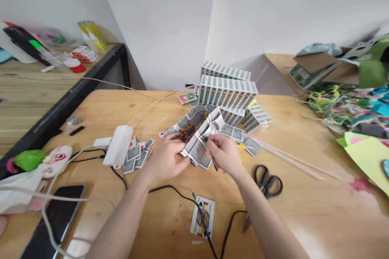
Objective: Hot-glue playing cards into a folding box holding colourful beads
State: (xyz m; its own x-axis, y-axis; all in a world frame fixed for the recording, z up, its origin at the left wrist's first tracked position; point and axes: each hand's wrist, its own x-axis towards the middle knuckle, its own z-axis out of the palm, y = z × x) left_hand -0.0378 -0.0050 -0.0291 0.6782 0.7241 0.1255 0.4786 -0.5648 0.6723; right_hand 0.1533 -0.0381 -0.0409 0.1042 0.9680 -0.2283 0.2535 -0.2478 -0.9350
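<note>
Both hands work on a folded structure of playing cards at the middle of the wooden table. My left hand grips its lower left edge, fingers curled round the cards. My right hand pinches a bent card near the top. Inside the card structure lie small colourful bits. Behind it stand stacked boxes of card decks. Loose cards lie left of my left hand.
Black scissors lie right of my right arm. A face-up jack card and a black cable lie near the front. A white glue gun, a phone, paper scraps and another desk surround the work.
</note>
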